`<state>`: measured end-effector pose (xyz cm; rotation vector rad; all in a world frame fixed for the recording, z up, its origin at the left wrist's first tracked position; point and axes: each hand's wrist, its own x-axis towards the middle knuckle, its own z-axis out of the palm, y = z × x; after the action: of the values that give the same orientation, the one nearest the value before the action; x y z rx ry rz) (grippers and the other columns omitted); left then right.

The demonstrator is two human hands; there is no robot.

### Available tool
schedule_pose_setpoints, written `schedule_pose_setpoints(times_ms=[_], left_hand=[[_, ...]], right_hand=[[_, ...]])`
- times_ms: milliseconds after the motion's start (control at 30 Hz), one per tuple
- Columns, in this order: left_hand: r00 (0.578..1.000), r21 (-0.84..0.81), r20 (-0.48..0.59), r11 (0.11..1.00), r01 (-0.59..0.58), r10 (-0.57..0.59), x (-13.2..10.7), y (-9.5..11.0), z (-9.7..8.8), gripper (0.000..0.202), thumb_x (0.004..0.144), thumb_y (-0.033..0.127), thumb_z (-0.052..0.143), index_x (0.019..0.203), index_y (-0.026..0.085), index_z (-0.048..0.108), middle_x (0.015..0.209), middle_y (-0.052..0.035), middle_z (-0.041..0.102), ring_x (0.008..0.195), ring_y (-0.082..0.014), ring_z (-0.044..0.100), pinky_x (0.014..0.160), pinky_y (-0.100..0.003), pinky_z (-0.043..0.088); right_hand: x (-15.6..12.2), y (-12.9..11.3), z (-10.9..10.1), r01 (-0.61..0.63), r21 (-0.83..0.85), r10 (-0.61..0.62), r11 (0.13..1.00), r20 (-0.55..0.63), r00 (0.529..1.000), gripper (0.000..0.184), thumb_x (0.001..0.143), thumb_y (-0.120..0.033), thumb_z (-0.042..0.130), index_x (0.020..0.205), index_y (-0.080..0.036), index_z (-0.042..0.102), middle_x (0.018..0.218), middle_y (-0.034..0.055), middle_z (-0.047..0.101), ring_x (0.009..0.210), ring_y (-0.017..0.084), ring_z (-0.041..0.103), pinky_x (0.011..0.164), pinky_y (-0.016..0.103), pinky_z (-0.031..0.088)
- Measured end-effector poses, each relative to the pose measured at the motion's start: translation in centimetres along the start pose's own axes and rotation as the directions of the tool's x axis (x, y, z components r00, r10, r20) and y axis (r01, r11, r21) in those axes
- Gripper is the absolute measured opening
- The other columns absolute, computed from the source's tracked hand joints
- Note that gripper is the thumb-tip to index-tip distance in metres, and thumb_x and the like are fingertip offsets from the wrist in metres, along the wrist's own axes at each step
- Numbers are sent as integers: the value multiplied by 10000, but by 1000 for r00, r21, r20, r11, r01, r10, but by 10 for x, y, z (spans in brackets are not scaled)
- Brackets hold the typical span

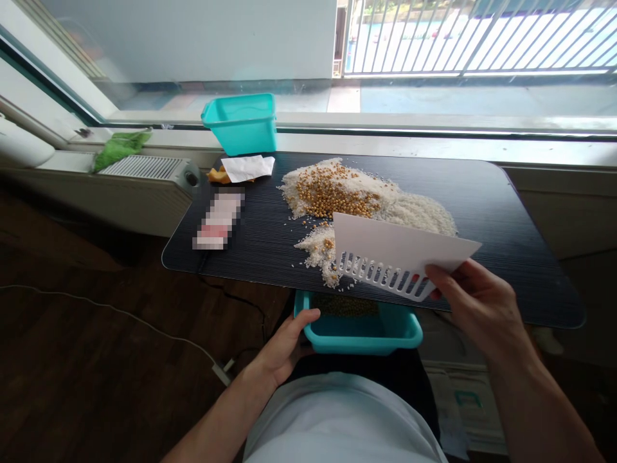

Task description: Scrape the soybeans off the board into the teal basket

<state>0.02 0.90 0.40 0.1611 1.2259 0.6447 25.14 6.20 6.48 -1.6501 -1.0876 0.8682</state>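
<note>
Nearest the lens, the person's white shirt (337, 418) fills the lower middle. Left of centre, the left hand (289, 344) grips the near left corner of a teal tub (359, 337), thumb over the rim and fingers (308, 316) curled closed on the wall. The tub is held just below the near edge of the table (506, 212), partly hidden under it, with yellowish grains showing inside.

Above the tub, a white slotted scoop (395, 254) stands tilted on the table, its slotted edge down. A small heap (321, 251) of rice and beans touches its left end, and the main pile (357, 193) lies just behind it.

At right, the right hand (475, 305) pinches the scoop's lower right corner, fingers (446, 276) narrow and closed on the plastic.

Risks, as judged:
- The tub's opening covers only part of the table edge, so grains at the scoop's left end could fall past the rim to the floor.
- Rice may slip through the slots.
- The corner grip could let the scoop twist.
</note>
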Motion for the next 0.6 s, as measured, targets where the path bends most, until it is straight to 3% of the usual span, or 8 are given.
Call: schedule_pose_setpoints(times_ms=[167, 400, 600], left_hand=[[1000, 8, 12, 1000, -3, 3, 2, 0, -1, 459, 688, 429, 728, 1060, 185, 618, 1167, -108, 688, 1129, -304, 599, 812, -360, 527], [1000, 0, -2, 1000, 0, 0, 0, 0, -1, 488, 668, 423, 737, 1078, 188, 614, 1169, -106, 691, 1105, -296, 614, 772, -333, 522], [1000, 12, 16, 1000, -15, 15, 0, 1, -2, 497, 673, 439, 729, 1085, 191, 601, 1164, -103, 692, 1112, -292, 606, 782, -334, 516]], right_hand=[[0, 2, -2, 35, 10, -35, 999, -9, 999, 171, 697, -365, 760, 811, -242, 727, 627, -22, 664, 516, 145, 549, 474, 277, 461], [8, 4, 4, 112, -36, -108, 993, 106, 989, 170, 705, -372, 747, 804, -234, 732, 637, -18, 683, 522, 150, 573, 490, 277, 483], [-3, -2, -4, 40, 26, -40, 999, 19, 999, 153, 713, -354, 753, 834, -261, 740, 693, -23, 713, 567, 164, 612, 521, 297, 517]])
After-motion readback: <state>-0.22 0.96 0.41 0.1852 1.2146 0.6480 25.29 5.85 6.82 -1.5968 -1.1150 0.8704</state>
